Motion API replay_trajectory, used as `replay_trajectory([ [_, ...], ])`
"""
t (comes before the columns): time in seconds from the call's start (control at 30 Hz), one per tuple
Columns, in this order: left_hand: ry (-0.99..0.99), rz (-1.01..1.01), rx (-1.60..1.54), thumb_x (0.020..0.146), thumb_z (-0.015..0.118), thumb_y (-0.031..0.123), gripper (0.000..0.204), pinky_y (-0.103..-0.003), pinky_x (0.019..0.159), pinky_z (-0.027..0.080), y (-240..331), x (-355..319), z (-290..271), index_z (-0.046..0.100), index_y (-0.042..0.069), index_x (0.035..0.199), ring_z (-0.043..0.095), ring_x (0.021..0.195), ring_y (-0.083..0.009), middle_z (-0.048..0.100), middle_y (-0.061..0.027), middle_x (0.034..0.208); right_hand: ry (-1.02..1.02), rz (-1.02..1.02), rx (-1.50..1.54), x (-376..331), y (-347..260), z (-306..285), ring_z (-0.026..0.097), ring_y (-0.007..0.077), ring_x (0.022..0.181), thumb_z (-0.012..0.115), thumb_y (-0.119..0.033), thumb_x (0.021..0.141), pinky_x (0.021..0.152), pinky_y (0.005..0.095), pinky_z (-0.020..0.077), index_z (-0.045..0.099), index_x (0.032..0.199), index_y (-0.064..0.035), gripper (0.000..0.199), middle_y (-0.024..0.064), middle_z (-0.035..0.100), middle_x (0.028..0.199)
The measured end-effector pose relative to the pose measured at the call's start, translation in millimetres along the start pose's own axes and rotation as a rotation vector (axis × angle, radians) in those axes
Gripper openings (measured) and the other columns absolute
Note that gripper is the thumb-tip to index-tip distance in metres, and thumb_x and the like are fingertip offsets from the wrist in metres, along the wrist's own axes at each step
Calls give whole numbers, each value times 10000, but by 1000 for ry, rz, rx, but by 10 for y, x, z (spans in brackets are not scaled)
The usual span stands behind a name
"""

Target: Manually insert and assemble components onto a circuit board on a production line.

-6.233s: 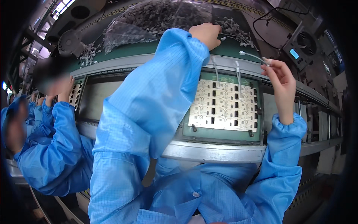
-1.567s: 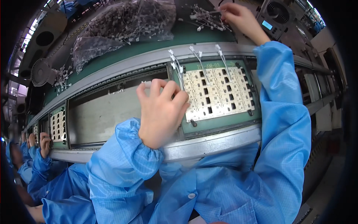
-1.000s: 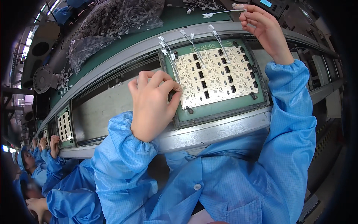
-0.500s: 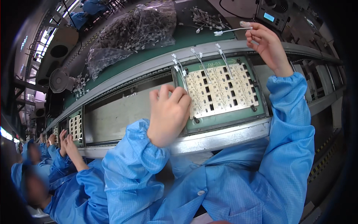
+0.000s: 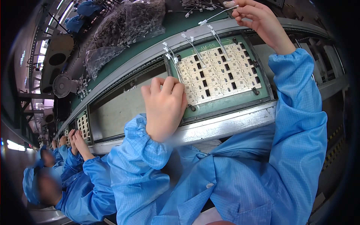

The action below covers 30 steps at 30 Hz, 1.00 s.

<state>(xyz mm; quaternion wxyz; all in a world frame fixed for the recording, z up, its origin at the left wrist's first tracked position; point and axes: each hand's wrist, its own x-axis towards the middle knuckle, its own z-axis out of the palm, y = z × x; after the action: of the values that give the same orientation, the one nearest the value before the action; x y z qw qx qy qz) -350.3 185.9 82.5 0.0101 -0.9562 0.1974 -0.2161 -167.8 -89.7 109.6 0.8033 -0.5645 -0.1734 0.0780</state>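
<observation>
I see L hand (image 5: 165, 107), by loose cable pile (image 5: 197, 5) earlier, now half-curled at L edge of PCB panel (image 5: 213, 75); can't tell its grip. R hand (image 5: 262, 25) still pinches white connector cable (image 5: 219, 15) beyond panel.

The torso and arms are covered by a glossy bright-blue jacket (image 5: 240, 176), its cloth crossed by a fine darker grid and deeply creased along the left sleeve (image 5: 140, 165), toward seven o'clock, and the right sleeve (image 5: 300, 123), past three. Both sleeves are gathered into puckered cuffs, the left cuff (image 5: 149, 139) seen at eight o'clock and the right cuff (image 5: 287, 57) at two, beyond which the left hand (image 5: 165, 103) and right hand (image 5: 264, 25) are bare. Toward five o'clock, the front is marked by a round pale button (image 5: 210, 185) and a stitched pocket (image 5: 249, 215).
</observation>
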Motion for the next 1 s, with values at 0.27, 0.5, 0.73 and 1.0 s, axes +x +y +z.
replay_trajectory([
  [0.27, -13, 158, 134, 687, 681, 111, 117, -403, 791, 385, -12, 123, -49, 641, 93, 795, 533, 921, -248, 574, -19, 908, -32, -38, -27, 11, -57, -16, 667, 152, 819, 566, -12, 927, 764, 279, 547, 644, 1117, 59, 218, 98, 680, 897],
  [0.5, -64, 166, 135, 717, 680, 103, 79, -387, 787, 389, -61, 164, -62, 649, 81, 786, 524, 934, -254, 585, -26, 906, -81, -49, -16, 1, -84, 3, 663, 146, 823, 569, -27, 930, 785, 281, 545, 657, 1134, 67, 241, 88, 682, 902],
  [0.73, -98, 146, 19, 719, 713, 116, 100, -385, 800, 393, -91, 161, -90, 672, 90, 806, 522, 929, -259, 604, -21, 918, -78, -56, -25, -5, -69, 21, 661, 142, 829, 572, -30, 927, 776, 279, 547, 674, 1126, 55, 240, 74, 682, 898],
  [1.0, -111, 150, 126, 743, 664, 102, 45, -385, 807, 391, -22, 208, -85, 677, 85, 782, 526, 932, -253, 607, -31, 917, -68, -55, -51, 0, -45, 17, 666, 141, 833, 577, -44, 922, 784, 280, 551, 676, 1115, 43, 233, 75, 684, 906],
])
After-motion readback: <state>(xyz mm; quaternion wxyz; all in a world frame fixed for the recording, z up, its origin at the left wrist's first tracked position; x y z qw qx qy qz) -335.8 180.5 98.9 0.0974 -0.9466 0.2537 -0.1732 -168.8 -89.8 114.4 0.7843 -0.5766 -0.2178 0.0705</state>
